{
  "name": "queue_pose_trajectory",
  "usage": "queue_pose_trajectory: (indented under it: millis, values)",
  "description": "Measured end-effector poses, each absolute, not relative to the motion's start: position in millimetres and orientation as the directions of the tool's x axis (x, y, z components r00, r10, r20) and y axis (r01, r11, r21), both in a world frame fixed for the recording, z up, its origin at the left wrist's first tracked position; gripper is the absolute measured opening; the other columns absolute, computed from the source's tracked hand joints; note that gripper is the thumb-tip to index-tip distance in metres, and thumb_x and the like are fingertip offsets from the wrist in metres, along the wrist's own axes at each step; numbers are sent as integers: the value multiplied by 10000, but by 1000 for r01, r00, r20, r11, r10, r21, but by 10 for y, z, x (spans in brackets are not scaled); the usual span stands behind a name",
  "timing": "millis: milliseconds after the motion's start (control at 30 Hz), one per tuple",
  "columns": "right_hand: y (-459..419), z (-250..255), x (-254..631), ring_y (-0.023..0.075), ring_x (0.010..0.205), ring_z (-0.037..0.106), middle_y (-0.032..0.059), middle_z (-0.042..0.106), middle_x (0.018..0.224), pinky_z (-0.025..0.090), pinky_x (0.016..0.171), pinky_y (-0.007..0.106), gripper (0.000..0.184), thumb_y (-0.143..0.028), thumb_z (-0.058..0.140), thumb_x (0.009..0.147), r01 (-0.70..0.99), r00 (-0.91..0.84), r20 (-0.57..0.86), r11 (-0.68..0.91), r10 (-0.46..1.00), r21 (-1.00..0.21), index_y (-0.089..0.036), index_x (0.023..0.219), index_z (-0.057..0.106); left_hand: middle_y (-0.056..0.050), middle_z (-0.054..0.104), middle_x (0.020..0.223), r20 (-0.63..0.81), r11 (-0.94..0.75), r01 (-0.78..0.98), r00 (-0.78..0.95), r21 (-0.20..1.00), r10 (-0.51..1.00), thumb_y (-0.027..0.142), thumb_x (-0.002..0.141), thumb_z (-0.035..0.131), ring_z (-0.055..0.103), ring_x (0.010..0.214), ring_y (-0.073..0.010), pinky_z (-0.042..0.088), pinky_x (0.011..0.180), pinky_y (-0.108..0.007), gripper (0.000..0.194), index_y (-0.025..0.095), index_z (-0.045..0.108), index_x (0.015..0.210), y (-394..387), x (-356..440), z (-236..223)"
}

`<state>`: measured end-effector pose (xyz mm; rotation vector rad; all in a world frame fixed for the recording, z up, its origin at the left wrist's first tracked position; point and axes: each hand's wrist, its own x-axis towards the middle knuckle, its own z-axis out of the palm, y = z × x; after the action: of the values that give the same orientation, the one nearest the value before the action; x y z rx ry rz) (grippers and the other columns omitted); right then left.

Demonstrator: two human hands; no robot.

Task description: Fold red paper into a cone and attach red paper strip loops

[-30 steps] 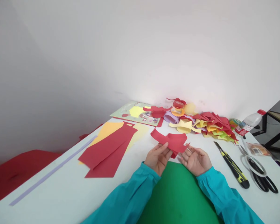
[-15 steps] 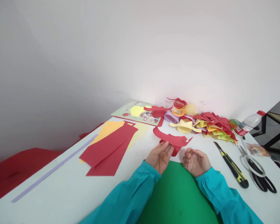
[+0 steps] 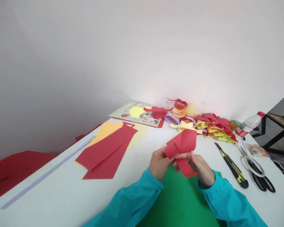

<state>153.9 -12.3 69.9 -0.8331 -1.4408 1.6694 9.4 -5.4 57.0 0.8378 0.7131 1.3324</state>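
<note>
A curled red paper cutout is held up in front of me, with wide flaps at the top and a strip hanging below. My left hand pinches its left side between thumb and fingers. From the right, my right hand grips it too, the index finger laid across its middle and the thumb raised beside the edge. Some fingertips of both hands are hidden behind the paper. Below them is a green sheet at the table's front.
Red paper sheets and a purple strip lie to the left. Behind are a picture book and a heap of folded paper. A utility knife, scissors, a tape roll and a bottle occupy the right.
My right hand has moved left and taken hold of the red paper cutout. The cutout has been turned, so its flaps stand up and a strip hangs to the lower right.
</note>
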Motion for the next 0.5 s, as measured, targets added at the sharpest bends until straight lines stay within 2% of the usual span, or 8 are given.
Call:
queue_pose_trajectory:
  millis: [100,200,300,400,500]
  values:
    - [-136,714,1516,216,738,630,121,678,851,469,684,366,593,-624,392,802,-87,-464,-15,-62,886,-994,-128,1001,649,53,514,425,7,33,-502,78,864,997,257,552,746,457,373,-86,368,364,-210,225,136,558,576,-64,89,571]
    - [-152,739,1475,239,818,619,111,684,831,449,778,401,642,-675,391,762,-42,-470,-35,-62,882,-997,-132,964,668,43,550,448,33,-28,-446,3,895,999,211,552,728,494,415,-97,406,414,-217,191,140,553,525,-80,69,570]
    - [-160,734,1440,243,901,601,100,683,884,400,875,402,665,-685,328,777,-66,-505,-43,-88,862,-994,-145,943,677,1,644,575,189,-182,-296,-5,938,982,188,634,652,585,551,-147,472,526,-253,44,147,642,621,-106,45,568]
    - [-132,669,1448,253,926,603,123,683,895,372,911,419,749,-701,223,793,-156,-552,-87,-206,829,-966,-122,953,669,-35,695,732,392,-388,-80,32,918,920,157,710,554,629,696,-186,499,629,-279,147,164,697,743,-135,20,576]
    - [-57,557,1501,272,941,602,154,681,892,363,919,440,859,-747,146,758,-201,-579,-136,-303,804,-931,-91,958,663,-42,704,792,542,-546,46,68,837,837,126,746,501,637,711,-175,505,655,-265,225,182,708,812,-172,-2,608]
